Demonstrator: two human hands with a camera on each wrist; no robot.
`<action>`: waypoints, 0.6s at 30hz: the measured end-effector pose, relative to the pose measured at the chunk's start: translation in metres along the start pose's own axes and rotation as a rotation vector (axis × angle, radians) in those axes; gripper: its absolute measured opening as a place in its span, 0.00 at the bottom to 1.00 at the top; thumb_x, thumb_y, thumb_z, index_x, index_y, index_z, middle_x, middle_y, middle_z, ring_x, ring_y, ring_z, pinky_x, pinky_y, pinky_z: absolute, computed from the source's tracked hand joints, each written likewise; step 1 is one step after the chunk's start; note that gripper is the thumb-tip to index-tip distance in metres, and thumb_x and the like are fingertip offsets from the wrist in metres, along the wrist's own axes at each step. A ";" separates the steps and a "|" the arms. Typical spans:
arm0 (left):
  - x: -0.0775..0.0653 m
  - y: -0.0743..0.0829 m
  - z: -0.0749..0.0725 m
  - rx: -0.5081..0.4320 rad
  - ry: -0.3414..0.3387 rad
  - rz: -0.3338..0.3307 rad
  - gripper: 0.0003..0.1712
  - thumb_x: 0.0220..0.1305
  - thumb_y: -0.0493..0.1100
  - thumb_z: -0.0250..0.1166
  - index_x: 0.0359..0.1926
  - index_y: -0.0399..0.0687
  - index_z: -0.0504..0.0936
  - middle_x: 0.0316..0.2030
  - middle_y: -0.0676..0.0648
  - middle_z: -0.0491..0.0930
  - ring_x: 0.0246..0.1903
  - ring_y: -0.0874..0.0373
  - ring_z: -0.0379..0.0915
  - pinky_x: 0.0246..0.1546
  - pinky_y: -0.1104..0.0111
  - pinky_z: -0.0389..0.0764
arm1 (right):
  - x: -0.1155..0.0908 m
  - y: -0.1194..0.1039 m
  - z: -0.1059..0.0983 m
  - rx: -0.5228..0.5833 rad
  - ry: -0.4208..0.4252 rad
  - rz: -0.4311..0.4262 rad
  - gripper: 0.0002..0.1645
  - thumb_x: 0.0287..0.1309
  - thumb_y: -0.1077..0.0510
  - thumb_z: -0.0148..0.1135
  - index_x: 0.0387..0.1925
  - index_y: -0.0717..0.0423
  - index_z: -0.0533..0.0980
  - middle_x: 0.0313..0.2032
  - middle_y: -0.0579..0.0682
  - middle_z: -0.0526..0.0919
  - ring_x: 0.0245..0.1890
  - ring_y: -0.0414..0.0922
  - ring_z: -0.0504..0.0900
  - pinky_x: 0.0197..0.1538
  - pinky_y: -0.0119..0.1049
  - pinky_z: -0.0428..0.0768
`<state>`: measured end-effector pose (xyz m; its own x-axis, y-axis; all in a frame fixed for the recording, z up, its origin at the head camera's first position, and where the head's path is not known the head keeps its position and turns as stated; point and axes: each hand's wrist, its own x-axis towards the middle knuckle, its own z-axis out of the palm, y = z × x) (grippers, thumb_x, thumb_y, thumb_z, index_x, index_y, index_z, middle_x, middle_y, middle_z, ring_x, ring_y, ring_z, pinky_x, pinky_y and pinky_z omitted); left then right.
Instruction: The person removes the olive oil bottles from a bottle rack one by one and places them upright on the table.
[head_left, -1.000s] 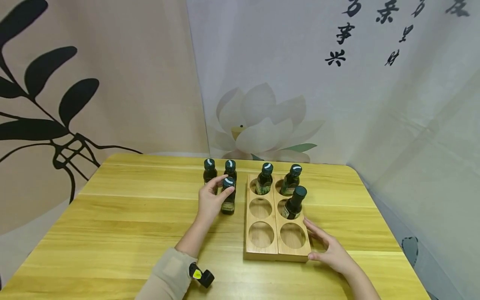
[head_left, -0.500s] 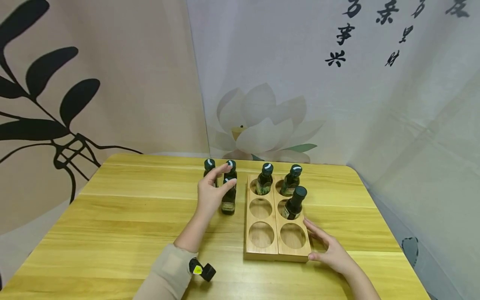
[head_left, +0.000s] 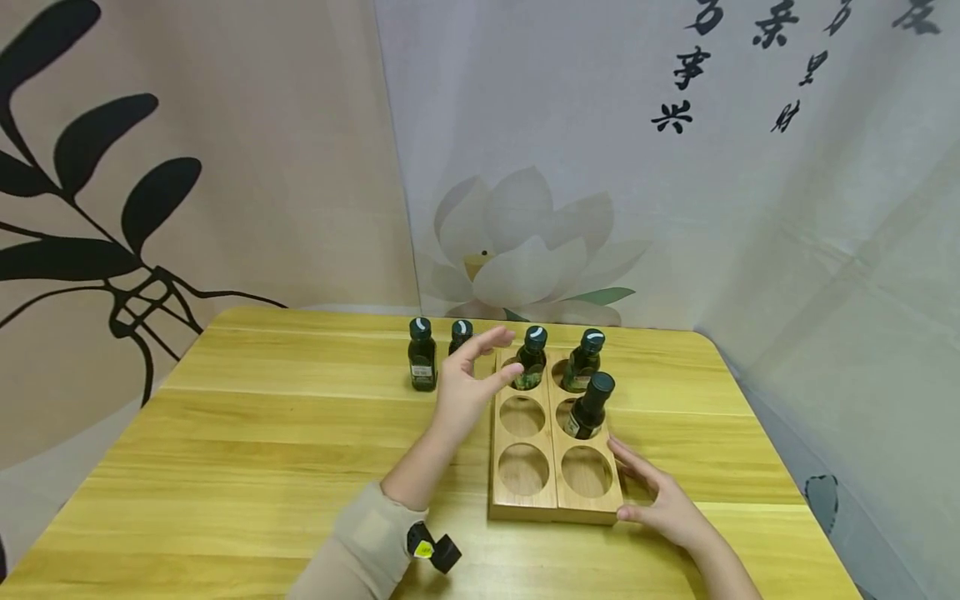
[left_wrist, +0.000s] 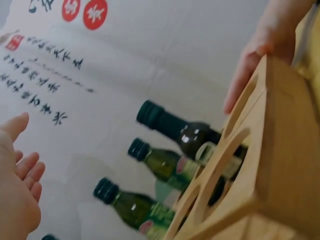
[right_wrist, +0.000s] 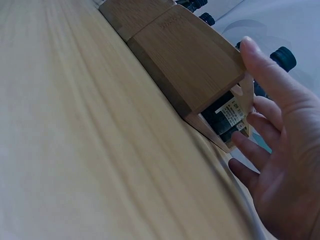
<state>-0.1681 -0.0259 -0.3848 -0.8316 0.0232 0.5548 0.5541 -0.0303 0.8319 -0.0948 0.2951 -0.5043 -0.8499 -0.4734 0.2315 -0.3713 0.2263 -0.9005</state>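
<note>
My left hand (head_left: 467, 390) hangs in the air left of the wooden bottle rack (head_left: 523, 508), thumb and fingers apart, holding nothing. In the left wrist view its palm (left_wrist: 15, 185) is bare. Two small dark green bottles, one at left (head_left: 422, 367) and one partly covered (head_left: 461, 331), stand on the table behind it; a third spot is hidden by the hand. My right hand (head_left: 663, 504) rests against the rack's front right corner, its thumb and fingers spread, as the right wrist view shows too. Three bottles sit in the rack: back left (head_left: 532, 358), back right (head_left: 581, 367) and middle right (head_left: 589, 408).
Round wells show in the rack, including the left middle well (head_left: 522, 417), the front left well (head_left: 523, 469) and the front right well (head_left: 587, 472). The wooden table (head_left: 247, 433) ends against a printed cloth backdrop (head_left: 300, 167).
The left hand has let go of the front bottle's cap, spread its fingers and moved right towards the rack, now covering that bottle's place. The right hand and rack stay put.
</note>
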 end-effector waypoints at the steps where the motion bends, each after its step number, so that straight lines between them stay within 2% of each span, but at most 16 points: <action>1: -0.001 0.000 0.004 -0.007 -0.012 -0.004 0.28 0.52 0.35 0.73 0.56 0.39 0.78 0.49 0.44 0.81 0.50 0.52 0.73 0.56 0.52 0.68 | 0.000 0.000 0.000 0.000 0.000 0.002 0.53 0.46 0.66 0.73 0.72 0.55 0.58 0.71 0.56 0.55 0.64 0.39 0.64 0.63 0.26 0.57; 8: -0.007 -0.004 0.030 -0.012 -0.103 -0.055 0.29 0.54 0.38 0.73 0.58 0.42 0.78 0.49 0.49 0.81 0.51 0.58 0.73 0.55 0.53 0.69 | 0.001 -0.002 0.000 0.000 0.000 0.006 0.52 0.46 0.66 0.73 0.72 0.56 0.58 0.71 0.56 0.55 0.64 0.40 0.65 0.63 0.26 0.57; 13: -0.009 -0.008 0.048 -0.028 -0.150 -0.097 0.29 0.54 0.38 0.73 0.58 0.44 0.77 0.50 0.47 0.80 0.52 0.58 0.72 0.56 0.49 0.68 | 0.001 -0.002 -0.001 0.000 -0.001 0.005 0.52 0.46 0.66 0.73 0.72 0.56 0.57 0.71 0.56 0.55 0.64 0.40 0.65 0.63 0.27 0.58; 18: -0.011 -0.014 0.062 -0.044 -0.195 -0.163 0.29 0.55 0.40 0.73 0.59 0.45 0.77 0.51 0.48 0.80 0.53 0.59 0.71 0.57 0.53 0.67 | 0.000 0.000 -0.001 0.008 -0.006 0.000 0.52 0.47 0.67 0.72 0.72 0.57 0.57 0.71 0.58 0.55 0.64 0.39 0.64 0.63 0.27 0.58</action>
<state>-0.1640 0.0364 -0.4018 -0.8848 0.2229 0.4092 0.4079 -0.0538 0.9114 -0.0954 0.2962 -0.5043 -0.8476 -0.4786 0.2290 -0.3681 0.2198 -0.9034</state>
